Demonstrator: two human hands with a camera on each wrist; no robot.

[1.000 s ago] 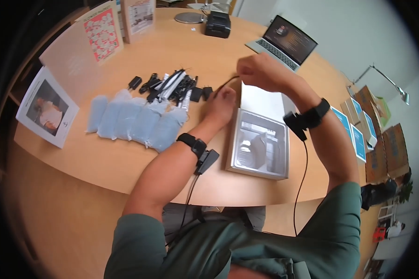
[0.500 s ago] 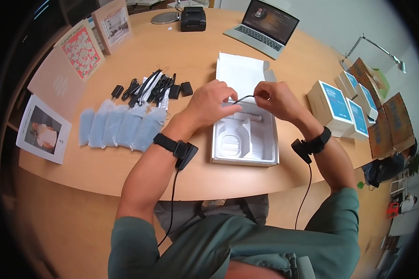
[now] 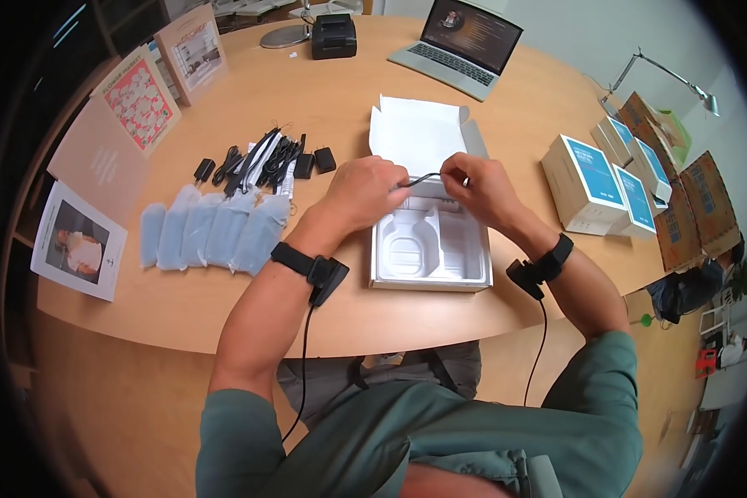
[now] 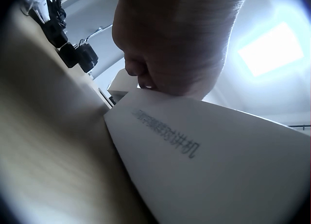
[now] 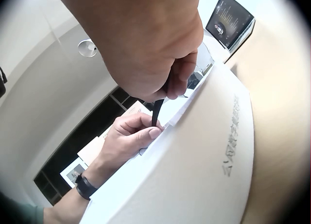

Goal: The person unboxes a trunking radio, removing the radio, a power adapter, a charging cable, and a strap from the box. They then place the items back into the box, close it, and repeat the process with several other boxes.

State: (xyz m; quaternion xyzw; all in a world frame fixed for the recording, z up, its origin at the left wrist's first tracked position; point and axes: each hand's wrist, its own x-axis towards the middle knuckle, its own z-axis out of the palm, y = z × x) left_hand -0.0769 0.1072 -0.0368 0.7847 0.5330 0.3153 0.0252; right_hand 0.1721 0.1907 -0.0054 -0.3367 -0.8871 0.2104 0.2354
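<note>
We hold a black cord (image 3: 424, 178) between our two hands, above the far end of a white box (image 3: 432, 286) on the counter (image 3: 332, 324). Our left hand (image 3: 363, 192) pinches one end; in the right wrist view its thumb and forefinger meet on the cord. Our right hand (image 3: 483, 191) pinches the other end, its fingers curled in, and the short stretch between the two bows slightly.

The box's lid (image 3: 419, 131) is folded back, away from us. Inside we see a moulded tray (image 3: 408, 275) with a rounded hollow on the left and a squarer one on the right. Grey characters are printed along the box's sides, as both wrist views show.

To the left of the box we have a row of wrapped blue pouches (image 3: 199, 231), and just beyond them a heap of cables (image 3: 266, 162), with two black adapters (image 3: 324, 159) at its right side and a plug (image 3: 204, 170) at its left. Books (image 3: 141, 100) and a photo card (image 3: 79, 241) stand along the counter's left edge. Farther off we see a black printer (image 3: 334, 37) and a laptop (image 3: 465, 54) with its screen lit. White-and-blue cartons (image 3: 585, 187) stand on our right, near some brown cardboard (image 3: 693, 203).
</note>
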